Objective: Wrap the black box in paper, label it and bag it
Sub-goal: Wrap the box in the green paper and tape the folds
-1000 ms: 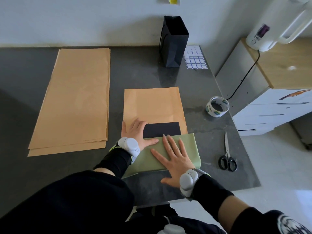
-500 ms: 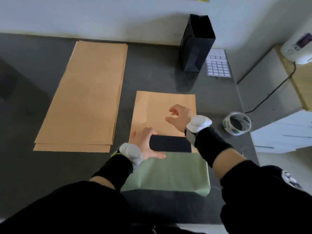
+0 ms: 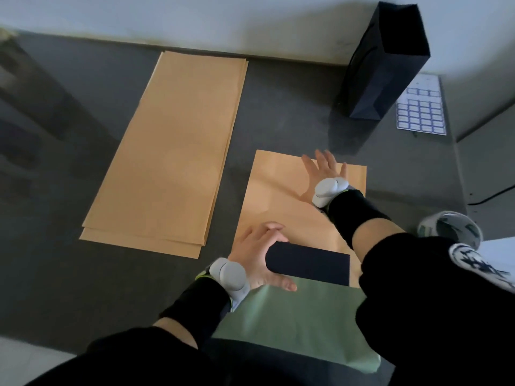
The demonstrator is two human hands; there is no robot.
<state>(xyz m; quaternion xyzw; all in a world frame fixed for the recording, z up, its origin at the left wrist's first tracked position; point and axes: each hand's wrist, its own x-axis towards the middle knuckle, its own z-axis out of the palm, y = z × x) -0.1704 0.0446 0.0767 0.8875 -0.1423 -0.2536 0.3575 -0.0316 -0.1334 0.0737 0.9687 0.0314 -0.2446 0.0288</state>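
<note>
The black box lies on a brown sheet of paper whose near part is folded over it, showing its green underside. My left hand presses on the box's left end, thumb on the green fold. My right hand lies flat with spread fingers on the far part of the brown sheet, near its far edge. A black paper bag stands at the back right, with a sheet of blue-framed labels beside it.
A stack of brown paper sheets lies to the left on the dark grey table. A roll of tape sits at the right, partly behind my right sleeve. The wall runs along the table's far edge.
My right hand left the green fold and reached forward onto the far part of the brown sheet. My left hand stayed on the box. The camera moved closer and tilted.
</note>
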